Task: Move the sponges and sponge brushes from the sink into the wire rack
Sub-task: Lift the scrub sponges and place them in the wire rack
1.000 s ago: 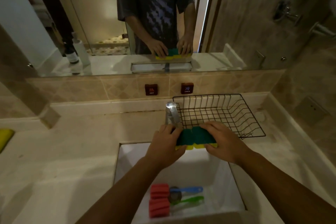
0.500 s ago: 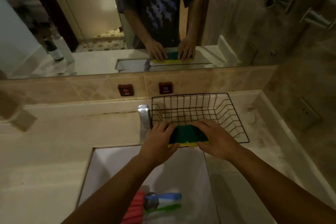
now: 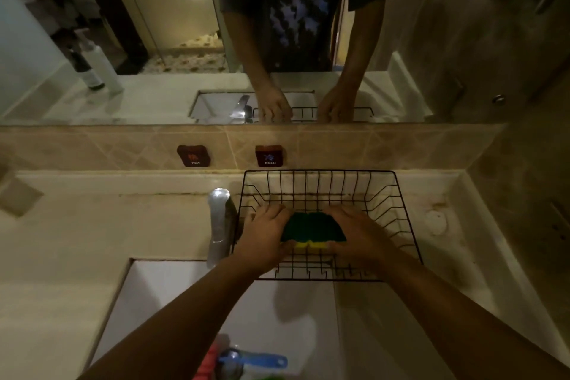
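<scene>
Two green-and-yellow sponges (image 3: pixel 313 229) sit side by side, pressed between my left hand (image 3: pixel 266 236) and my right hand (image 3: pixel 357 236), low inside the black wire rack (image 3: pixel 398 191) on the counter behind the sink. Both hands grip the pair from the outer ends. Down in the white sink (image 3: pixel 172 296), at the bottom edge of the view, lie a red sponge brush (image 3: pixel 209 362) and a blue brush handle (image 3: pixel 262 361), partly cut off.
A chrome faucet (image 3: pixel 219 222) stands just left of the rack. Hot and cold buttons (image 3: pixel 193 156) sit on the tiled backsplash under a mirror. Two bottles (image 3: pixel 95 68) show in the mirror. A wall (image 3: pixel 524 194) closes the right side.
Both hands carried the pair of sponges up from over the sink, forward over the rack's front rim and down into the rack. The view tilted forward, so the brushes slid to the bottom edge.
</scene>
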`<move>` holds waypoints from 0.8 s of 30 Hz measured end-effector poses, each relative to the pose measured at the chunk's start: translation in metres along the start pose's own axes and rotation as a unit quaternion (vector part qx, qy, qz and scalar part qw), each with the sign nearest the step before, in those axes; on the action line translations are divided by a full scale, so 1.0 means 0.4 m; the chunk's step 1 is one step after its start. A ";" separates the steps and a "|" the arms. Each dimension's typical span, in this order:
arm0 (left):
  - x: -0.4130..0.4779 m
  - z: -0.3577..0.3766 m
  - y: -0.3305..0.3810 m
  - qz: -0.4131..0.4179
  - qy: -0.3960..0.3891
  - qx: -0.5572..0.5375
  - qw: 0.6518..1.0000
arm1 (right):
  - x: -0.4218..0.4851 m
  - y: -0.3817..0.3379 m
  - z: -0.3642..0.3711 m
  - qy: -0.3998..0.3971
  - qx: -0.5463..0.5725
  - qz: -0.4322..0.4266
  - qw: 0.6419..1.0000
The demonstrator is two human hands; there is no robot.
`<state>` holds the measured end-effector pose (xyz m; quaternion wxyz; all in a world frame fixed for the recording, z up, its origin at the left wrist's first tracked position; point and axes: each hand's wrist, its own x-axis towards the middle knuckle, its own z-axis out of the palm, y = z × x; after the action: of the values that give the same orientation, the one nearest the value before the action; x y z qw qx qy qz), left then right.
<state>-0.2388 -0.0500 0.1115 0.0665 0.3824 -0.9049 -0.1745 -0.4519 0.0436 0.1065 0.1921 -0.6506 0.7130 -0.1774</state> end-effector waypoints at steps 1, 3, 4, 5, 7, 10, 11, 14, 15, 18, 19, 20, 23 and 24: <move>0.015 0.012 0.001 -0.012 -0.009 -0.001 1.000 | 0.010 0.014 0.007 -0.006 0.007 0.011 1.000; 0.045 0.033 0.000 -0.030 -0.020 -0.010 0.999 | 0.032 0.039 0.020 -0.011 0.017 0.022 1.000; 0.058 0.044 -0.001 -0.032 -0.022 -0.010 0.999 | 0.043 0.047 0.027 -0.013 0.020 0.025 0.999; 0.071 0.054 -0.003 -0.031 -0.018 -0.010 0.999 | 0.054 0.055 0.032 -0.017 0.022 0.027 0.999; 0.096 0.070 -0.012 -0.030 -0.006 -0.014 0.999 | 0.076 0.064 0.037 -0.030 0.016 0.033 0.999; 0.139 0.086 -0.031 -0.035 -0.007 0.003 0.999 | 0.114 0.073 0.040 -0.040 -0.002 0.042 0.998; 0.151 0.092 -0.037 -0.033 -0.009 0.004 0.999 | 0.126 0.075 0.040 -0.037 -0.016 0.040 0.998; 0.182 0.102 -0.054 -0.035 -0.002 -0.007 0.999 | 0.163 0.083 0.041 -0.007 -0.064 0.008 0.998; 0.190 0.103 -0.060 -0.041 0.001 -0.011 0.999 | 0.170 0.086 0.043 0.001 -0.068 -0.002 0.998; 0.214 0.106 -0.076 -0.061 0.002 -0.017 0.998 | 0.187 0.092 0.046 0.012 -0.055 -0.013 0.998; 0.219 0.108 -0.080 -0.062 0.006 -0.019 0.998 | 0.191 0.094 0.049 0.019 -0.053 -0.009 0.998; 0.221 0.111 -0.082 -0.060 0.012 -0.021 0.998 | 0.194 0.096 0.053 0.026 -0.051 -0.005 0.998; 0.218 0.127 -0.083 -0.056 0.038 -0.016 0.998 | 0.193 0.101 0.070 0.048 -0.065 -0.006 0.997; 0.214 0.134 -0.081 -0.055 0.045 -0.013 0.997 | 0.191 0.105 0.078 0.063 -0.074 -0.010 0.995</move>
<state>-0.2905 -0.1180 0.0489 0.1021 0.4384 -0.8762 -0.1719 -0.4784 -0.0286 0.0553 0.0963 -0.6580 0.7281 -0.1663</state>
